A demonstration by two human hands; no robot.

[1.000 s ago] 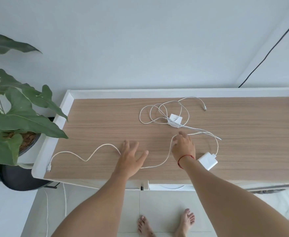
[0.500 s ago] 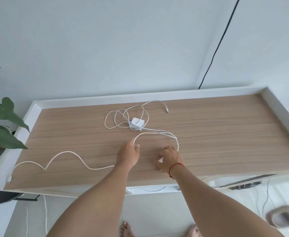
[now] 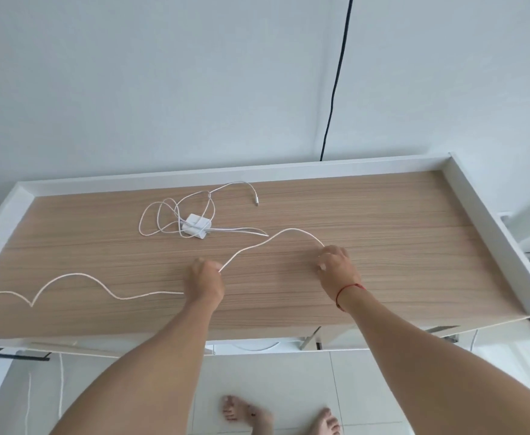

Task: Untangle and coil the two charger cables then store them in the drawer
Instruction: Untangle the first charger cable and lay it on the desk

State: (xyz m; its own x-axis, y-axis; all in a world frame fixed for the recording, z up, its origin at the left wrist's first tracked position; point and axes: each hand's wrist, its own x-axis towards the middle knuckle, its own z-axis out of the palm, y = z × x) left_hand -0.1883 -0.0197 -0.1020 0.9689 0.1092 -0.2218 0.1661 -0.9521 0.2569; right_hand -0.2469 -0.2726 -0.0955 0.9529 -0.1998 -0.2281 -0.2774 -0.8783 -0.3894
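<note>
At mid-frame on the wood-grain desktop point(image 3: 414, 246), the left hand point(image 3: 205, 282) pinches the thin white cable point(image 3: 72, 274). The right hand point(image 3: 336, 265) curls round its far stretch. They are spread wider than half a second ago. Beyond, upper centre, the second charger point(image 3: 194, 226) lies in loose loops.

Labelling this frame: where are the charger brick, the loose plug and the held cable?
charger brick point(image 3: 195, 222): head view, top face.
loose plug point(image 3: 256, 202): head view, its tip.
held cable point(image 3: 289, 229): head view, arch's crest.
</note>
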